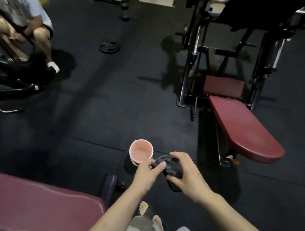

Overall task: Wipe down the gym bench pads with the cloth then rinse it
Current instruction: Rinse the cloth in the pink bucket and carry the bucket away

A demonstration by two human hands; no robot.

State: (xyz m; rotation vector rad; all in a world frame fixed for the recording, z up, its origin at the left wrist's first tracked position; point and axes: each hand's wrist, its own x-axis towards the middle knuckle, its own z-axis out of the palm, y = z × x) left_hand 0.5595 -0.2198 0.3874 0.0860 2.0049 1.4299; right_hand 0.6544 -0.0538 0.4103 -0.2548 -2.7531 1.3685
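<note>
Gripping one cloth (171, 165), two hands, one bucket (141, 151)

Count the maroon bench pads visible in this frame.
3. One large pad at lower left beside the person; one long pad at right; one small pad just behind it, under the rack. Others may be hidden in the dark machines.

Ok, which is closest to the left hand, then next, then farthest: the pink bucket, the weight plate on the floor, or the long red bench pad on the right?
From the left hand, in the head view:
1. Pink bucket, on the floor just above the hand.
2. Long red bench pad, off to the right.
3. Weight plate, lying far up the floor.
</note>
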